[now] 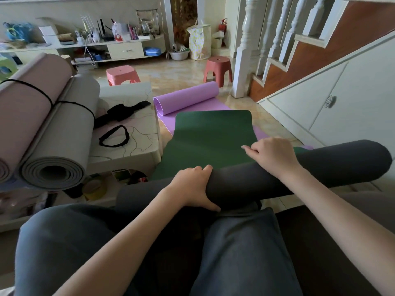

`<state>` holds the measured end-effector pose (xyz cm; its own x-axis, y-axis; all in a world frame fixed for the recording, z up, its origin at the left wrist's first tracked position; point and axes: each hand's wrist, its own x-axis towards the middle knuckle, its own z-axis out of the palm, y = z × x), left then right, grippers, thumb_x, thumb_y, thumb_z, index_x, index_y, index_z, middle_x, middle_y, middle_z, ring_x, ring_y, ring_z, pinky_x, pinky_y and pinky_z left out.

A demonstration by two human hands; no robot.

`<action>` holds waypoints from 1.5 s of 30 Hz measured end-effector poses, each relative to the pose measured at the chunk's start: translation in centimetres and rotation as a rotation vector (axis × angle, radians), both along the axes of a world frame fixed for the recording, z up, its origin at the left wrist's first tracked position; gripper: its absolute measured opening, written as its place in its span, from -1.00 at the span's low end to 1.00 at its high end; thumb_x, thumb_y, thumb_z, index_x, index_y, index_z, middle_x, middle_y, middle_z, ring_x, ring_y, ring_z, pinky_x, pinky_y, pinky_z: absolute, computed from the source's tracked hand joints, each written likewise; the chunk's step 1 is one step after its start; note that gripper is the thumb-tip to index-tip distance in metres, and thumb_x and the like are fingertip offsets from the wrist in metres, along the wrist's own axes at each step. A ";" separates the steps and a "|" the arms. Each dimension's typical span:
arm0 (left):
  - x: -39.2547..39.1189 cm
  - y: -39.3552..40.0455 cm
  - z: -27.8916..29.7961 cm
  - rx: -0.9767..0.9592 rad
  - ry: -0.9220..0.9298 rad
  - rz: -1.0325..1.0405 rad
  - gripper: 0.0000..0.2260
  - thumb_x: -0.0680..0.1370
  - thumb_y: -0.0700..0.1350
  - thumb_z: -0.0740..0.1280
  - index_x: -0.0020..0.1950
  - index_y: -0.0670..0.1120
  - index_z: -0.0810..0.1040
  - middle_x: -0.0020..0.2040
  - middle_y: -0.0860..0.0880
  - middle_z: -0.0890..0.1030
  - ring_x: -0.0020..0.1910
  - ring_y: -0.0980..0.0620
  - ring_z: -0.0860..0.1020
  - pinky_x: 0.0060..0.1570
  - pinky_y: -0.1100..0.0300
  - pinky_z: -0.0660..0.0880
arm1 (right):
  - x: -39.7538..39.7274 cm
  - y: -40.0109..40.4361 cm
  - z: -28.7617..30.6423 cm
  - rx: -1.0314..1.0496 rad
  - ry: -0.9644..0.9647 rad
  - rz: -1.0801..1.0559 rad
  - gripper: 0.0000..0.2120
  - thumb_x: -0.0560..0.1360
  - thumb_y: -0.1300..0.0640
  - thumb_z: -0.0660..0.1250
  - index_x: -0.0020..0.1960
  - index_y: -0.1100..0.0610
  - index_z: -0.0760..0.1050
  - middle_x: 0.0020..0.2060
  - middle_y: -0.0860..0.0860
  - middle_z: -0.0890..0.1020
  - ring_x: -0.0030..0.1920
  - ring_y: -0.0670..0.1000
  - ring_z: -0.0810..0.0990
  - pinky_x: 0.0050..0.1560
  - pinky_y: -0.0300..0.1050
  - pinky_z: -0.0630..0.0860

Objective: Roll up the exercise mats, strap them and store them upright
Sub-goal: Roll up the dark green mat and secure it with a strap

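A green mat (pixel 210 133) with a dark grey underside lies partly rolled across my lap; its grey roll (pixel 333 165) runs from lower left to right. My left hand (pixel 192 186) grips the roll near its middle, thumb underneath. My right hand (pixel 271 155) curls over the top of the roll, fingers bent on the green face. Under the green mat lies a purple mat (pixel 188 97), its far end curled up. A pink rolled mat (pixel 32 99) and a grey rolled mat (pixel 62 142), tied together by a black cord, lie on the low table. Two black straps (pixel 115 136) (pixel 124 111) rest there too.
The low white table (pixel 132 152) stands left of the mats. A pink stool (pixel 121 74) and a red stool (pixel 218 68) stand on the tiled floor beyond. A staircase with white balusters (pixel 248 50) and a white cabinet (pixel 320 103) line the right. Cluttered shelves run along the back wall.
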<state>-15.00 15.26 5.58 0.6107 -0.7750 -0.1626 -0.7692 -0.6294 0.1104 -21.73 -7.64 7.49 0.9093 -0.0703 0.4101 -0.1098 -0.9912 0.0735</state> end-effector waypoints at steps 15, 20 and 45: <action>2.8 0.4 -1.2 -0.064 0.021 0.015 0.10 0.15 0.42 0.47 0.54 0.11 0.02 0.31 -0.02 0.30 0.33 -0.06 0.29 0.31 -0.02 0.31 | -0.1 1.8 -0.9 -0.069 0.245 -0.136 -0.26 0.45 -0.43 -0.30 -0.12 0.07 0.45 -0.17 0.00 0.61 -0.05 0.05 0.56 0.12 0.03 0.36; 2.8 0.6 -3.2 -0.088 -0.128 0.024 0.14 0.18 0.36 0.49 0.57 0.08 -0.07 0.40 0.01 0.31 0.37 -0.06 0.32 0.33 0.00 0.28 | 3.6 0.6 -0.2 0.040 0.388 -0.104 -0.34 0.52 -0.40 -0.12 -0.23 0.10 0.47 -0.33 0.00 0.52 -0.19 0.09 0.54 -0.10 -0.03 0.36; 6.6 -2.5 0.6 0.026 0.143 -0.062 -0.18 0.15 0.29 0.55 0.29 0.07 0.30 0.06 -0.02 0.60 0.04 -0.10 0.57 0.02 0.03 0.53 | 1.7 -0.4 0.4 -0.183 0.539 0.052 -0.03 0.21 -0.48 0.33 0.49 -0.23 0.03 0.31 0.03 0.42 0.26 0.11 0.36 0.26 0.09 0.22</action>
<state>-8.43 12.71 6.23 0.5314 -0.8047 -0.2646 -0.7840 -0.5855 0.2062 -20.06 -8.00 7.93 0.9938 0.0089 -0.1111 0.0395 -0.9601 0.2768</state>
